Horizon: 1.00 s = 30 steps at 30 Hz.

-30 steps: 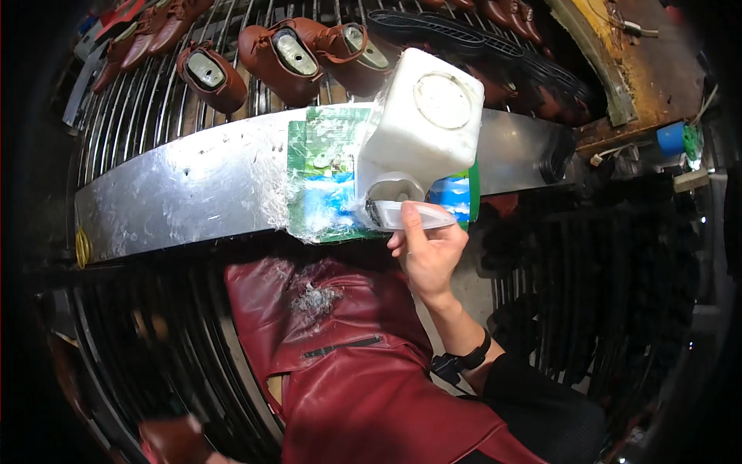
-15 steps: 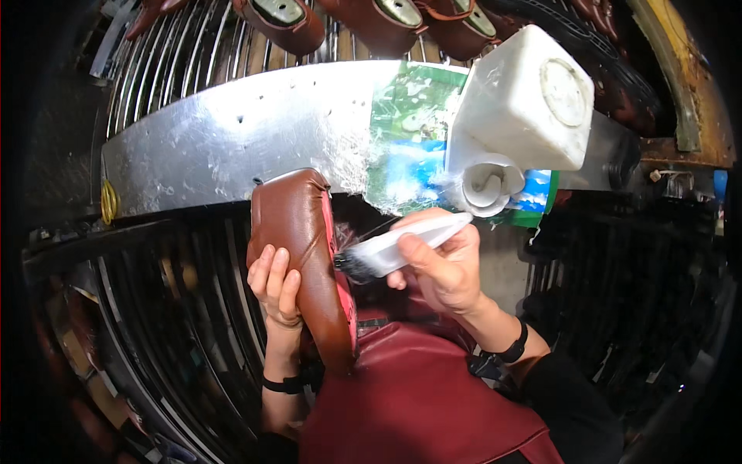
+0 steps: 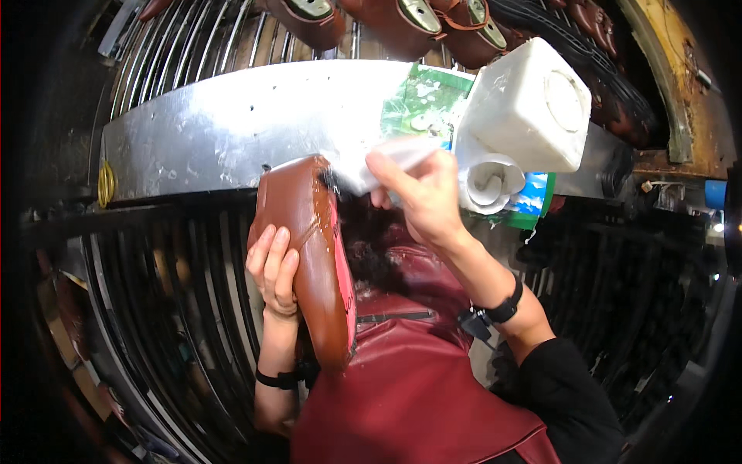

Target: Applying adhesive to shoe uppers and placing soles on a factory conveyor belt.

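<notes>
My left hand [image 3: 274,272] grips the outer side of a brown leather shoe upper [image 3: 292,209], which stands tilted above my lap. Its pink-edged underside faces right. In my right hand [image 3: 430,199] is a brush [image 3: 403,148] with a white handle, smeared by motion. The dark bristles are at the upper right edge of the shoe, close to its far end; contact is blurred. Small whitish specks show along that edge. A white plastic container [image 3: 498,108] with a round, open spout lies just beyond my right hand.
A metal ledge [image 3: 209,127] runs across in front of me, with a green and blue printed sheet [image 3: 421,100] under the container. Behind it, several brown shoes [image 3: 398,23] rest on a roller rack [image 3: 193,46]. A maroon apron [image 3: 402,387] covers my lap.
My right hand has moved the brush away from me along the shoe's edge, from its middle up to the far end. The left hand keeps its hold, with the shoe turned slightly.
</notes>
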### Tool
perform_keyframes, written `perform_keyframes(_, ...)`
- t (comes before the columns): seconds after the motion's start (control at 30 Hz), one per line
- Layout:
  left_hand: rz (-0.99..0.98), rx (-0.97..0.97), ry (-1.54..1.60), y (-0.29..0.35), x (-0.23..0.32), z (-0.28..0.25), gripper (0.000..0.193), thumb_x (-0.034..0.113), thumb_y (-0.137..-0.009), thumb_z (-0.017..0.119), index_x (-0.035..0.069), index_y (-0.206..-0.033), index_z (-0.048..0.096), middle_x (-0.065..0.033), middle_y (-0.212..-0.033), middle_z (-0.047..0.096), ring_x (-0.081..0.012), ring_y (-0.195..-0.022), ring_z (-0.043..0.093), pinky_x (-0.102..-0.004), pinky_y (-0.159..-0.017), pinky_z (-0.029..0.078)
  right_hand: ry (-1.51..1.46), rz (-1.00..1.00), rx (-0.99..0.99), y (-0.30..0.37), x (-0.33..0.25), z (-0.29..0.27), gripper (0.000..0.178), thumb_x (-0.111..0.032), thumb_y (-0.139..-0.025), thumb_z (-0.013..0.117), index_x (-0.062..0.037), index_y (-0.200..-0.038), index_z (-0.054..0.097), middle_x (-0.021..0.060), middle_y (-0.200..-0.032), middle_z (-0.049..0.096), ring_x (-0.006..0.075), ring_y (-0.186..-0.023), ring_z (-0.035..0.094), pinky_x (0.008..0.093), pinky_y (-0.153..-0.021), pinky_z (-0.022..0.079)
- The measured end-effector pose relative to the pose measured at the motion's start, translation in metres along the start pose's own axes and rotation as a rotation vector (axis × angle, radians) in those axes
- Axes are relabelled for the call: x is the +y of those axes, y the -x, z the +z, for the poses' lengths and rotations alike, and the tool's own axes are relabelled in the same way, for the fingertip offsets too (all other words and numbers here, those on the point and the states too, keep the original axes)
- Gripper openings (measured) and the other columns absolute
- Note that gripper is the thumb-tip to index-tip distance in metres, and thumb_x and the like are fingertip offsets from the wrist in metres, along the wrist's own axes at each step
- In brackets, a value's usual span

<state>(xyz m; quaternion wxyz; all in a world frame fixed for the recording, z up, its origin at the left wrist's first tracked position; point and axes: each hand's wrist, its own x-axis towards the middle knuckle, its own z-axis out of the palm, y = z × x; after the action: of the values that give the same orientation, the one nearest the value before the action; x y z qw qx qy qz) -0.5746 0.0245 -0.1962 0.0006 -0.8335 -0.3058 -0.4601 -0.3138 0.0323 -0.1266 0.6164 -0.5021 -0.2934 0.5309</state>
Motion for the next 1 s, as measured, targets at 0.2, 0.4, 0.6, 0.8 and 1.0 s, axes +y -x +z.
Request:
perform_keyframes(0.2,-0.013,-0.033,0.003,-0.015,0.006,-0.004,0.033,0.010,-0.099,0.067,0.003,-0.130,0.059,-0.0211,-0.138,0.068,-0.0393,-0.128,0.064,-0.0484,-0.105,0.055,0.162,-0.520,-0.422,0.092,-0.027,-0.004,0.011,-0.002,-0.094,0.077,0.0063,-0.101,0.076,0.0154,-0.088,0.076,0.0242,-0.072,0.071,0.0336,-0.064,0.057)
perform_keyframes(0.4,0.012,0.014,0.017,-0.023,0.010,-0.001,0.041,0.010,-0.096,0.072,0.002,-0.134,0.059,-0.0212,-0.139,0.067,-0.0414,-0.129,0.062,-0.0498,-0.107,0.054,0.374,-0.652,-0.659,0.164,-0.041,-0.007,0.023,-0.009,-0.095,0.068,0.0124,-0.103,0.072,0.0251,-0.108,0.074,0.0329,-0.084,0.077,0.0374,-0.072,0.062)
perform_keyframes(0.6,-0.033,-0.031,-0.018,-0.039,0.025,-0.002,0.047,0.008,-0.093,0.075,0.000,-0.137,0.061,-0.0205,-0.139,0.067,-0.0393,-0.129,0.062,-0.0486,-0.109,0.053,-0.033,-0.011,-0.087,0.132,-0.068,-0.005,0.010,-0.002,-0.093,0.078,0.0064,-0.100,0.077,0.0166,-0.091,0.077,0.0157,-0.075,0.072,0.0249,-0.065,0.055)
perform_keyframes(0.8,-0.103,-0.071,-0.017,-0.065,0.029,-0.004,0.057,0.002,-0.083,0.078,-0.001,-0.138,0.063,-0.0178,-0.137,0.069,-0.0357,-0.129,0.063,-0.0461,-0.113,0.050,0.142,-0.474,-0.413,0.129,-0.079,-0.004,0.017,0.000,-0.085,0.080,0.0108,-0.096,0.073,0.0214,-0.090,0.076,0.0240,-0.077,0.075,0.0335,-0.067,0.059)
perform_keyframes(1.0,-0.217,-0.168,-0.020,-0.098,0.030,-0.014,0.061,0.001,-0.081,0.078,0.002,-0.140,0.063,-0.0141,-0.137,0.069,-0.0334,-0.128,0.063,-0.0432,-0.112,0.047,0.434,-0.606,-0.493,0.115,-0.122,0.007,0.022,-0.005,-0.078,0.082,0.0043,-0.095,0.072,0.0210,-0.094,0.077,0.0303,-0.081,0.079,0.0379,-0.073,0.064)
